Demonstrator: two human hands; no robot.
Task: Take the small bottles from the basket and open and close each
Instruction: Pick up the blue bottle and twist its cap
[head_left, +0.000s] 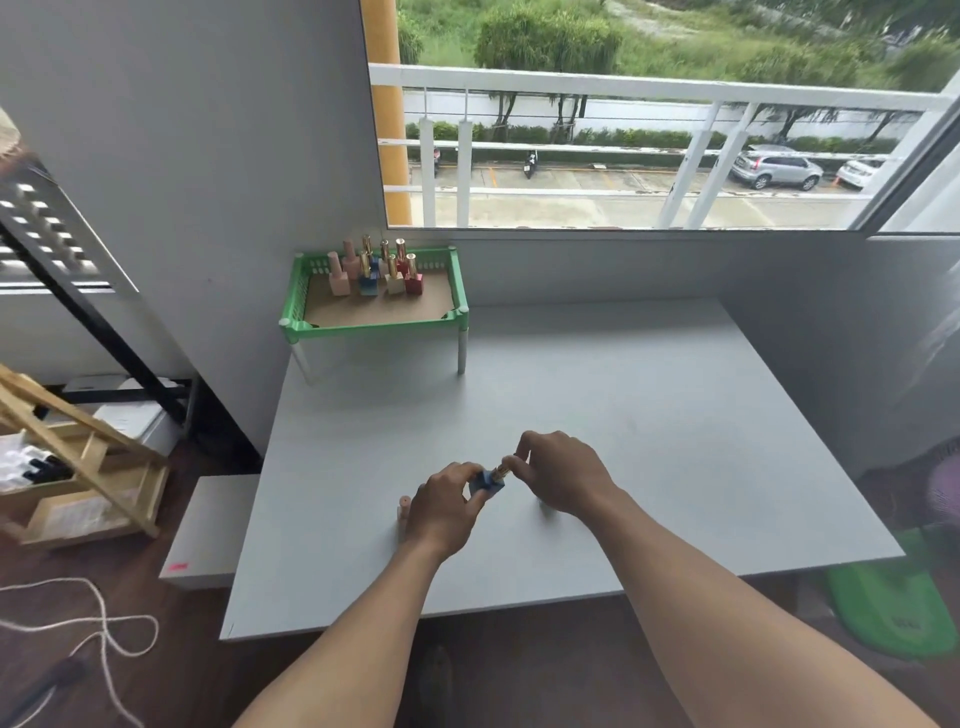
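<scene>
Above the near middle of the grey table (623, 415), my left hand (447, 506) grips a small blue bottle (485, 480) by its body, tilted to the right. My right hand (563, 480) pinches the bottle's gold cap (503, 472) between fingertips. A pink bottle (403, 512) stands on the table just left of my left hand, partly hidden by it. The green basket (291, 306) stands on legs at the table's far left corner, holding several small bottles (374, 270) in pink, blue, cream and red with gold or pink caps.
A grey wall runs along the table's left and back, with a window and railing above. Left of the table sit a low grey box (208, 530), a wooden rack (78, 467) and white rope (93, 623) on the floor. A green object (893, 597) lies at the right.
</scene>
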